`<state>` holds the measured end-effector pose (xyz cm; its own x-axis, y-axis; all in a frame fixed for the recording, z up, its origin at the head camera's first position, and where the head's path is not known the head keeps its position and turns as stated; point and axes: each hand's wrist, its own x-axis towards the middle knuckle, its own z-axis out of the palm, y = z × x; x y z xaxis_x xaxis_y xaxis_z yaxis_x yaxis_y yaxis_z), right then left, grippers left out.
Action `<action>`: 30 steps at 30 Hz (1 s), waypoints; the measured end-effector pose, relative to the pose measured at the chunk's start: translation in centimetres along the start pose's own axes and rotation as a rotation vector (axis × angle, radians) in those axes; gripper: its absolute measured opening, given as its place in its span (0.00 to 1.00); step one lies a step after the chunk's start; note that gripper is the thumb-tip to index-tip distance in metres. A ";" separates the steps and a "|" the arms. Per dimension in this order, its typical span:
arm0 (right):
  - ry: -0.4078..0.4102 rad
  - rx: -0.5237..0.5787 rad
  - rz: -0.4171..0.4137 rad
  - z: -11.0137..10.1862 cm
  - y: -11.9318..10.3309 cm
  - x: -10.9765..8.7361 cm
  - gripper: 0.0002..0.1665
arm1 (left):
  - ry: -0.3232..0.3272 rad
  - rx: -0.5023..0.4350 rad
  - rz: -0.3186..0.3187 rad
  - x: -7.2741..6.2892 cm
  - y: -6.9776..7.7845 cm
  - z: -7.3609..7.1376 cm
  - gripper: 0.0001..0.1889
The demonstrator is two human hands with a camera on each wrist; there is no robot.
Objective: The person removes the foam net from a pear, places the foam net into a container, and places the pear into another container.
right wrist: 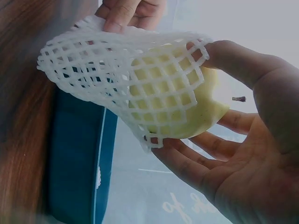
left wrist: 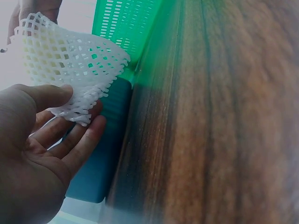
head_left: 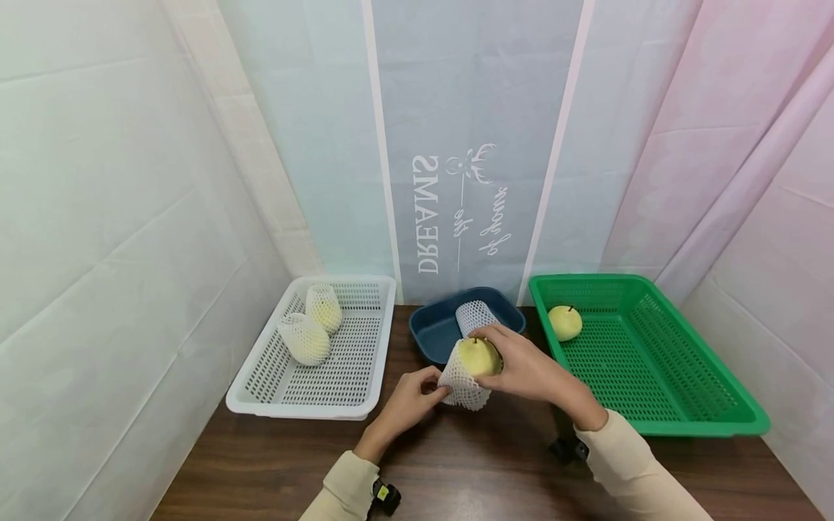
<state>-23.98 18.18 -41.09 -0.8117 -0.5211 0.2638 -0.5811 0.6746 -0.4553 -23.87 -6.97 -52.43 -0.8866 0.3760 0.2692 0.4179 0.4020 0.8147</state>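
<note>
Head view: our left fingers [head_left: 423, 375] pinch the soft-looking net [head_left: 464, 385]; our right fingers [head_left: 495, 335] clasp the pear [head_left: 478, 357], likely bruisable, its sides best cupped between them.

Left hand [head_left: 410, 399] and right hand [head_left: 524, 369] close together above the tabletop [head_left: 469, 463], well in from its side edges.
The left pinches, thumb against fingers [left wrist: 88, 140]; the right rounds into a wider grip; sleeved forearms [head_left: 628, 459] angle inward.

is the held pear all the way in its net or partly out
Partly out: the pear sits inside the foam net, but its stem end sticks out bare.
</note>
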 end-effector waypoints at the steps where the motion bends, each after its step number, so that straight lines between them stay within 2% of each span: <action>1: 0.005 0.004 -0.003 -0.1 0.0 0.0 0.40 | 0.001 0.000 -0.002 0.0 0.0 0.0 0.03; 19: 0.053 -0.004 0.004 -2.3 0.8 0.6 0.45 | 0.004 -0.039 -0.037 0.0 -0.1 0.3 0.04; 30: 0.080 0.009 0.026 -3.6 1.7 1.0 0.44 | 0.018 -0.042 -0.054 0.1 0.1 0.2 0.04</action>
<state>-25.95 20.66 -38.55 -0.8291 -0.4594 0.3186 -0.5591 0.6828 -0.4704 -23.87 -6.70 -52.48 -0.9113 0.3394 0.2333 0.3611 0.3860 0.8489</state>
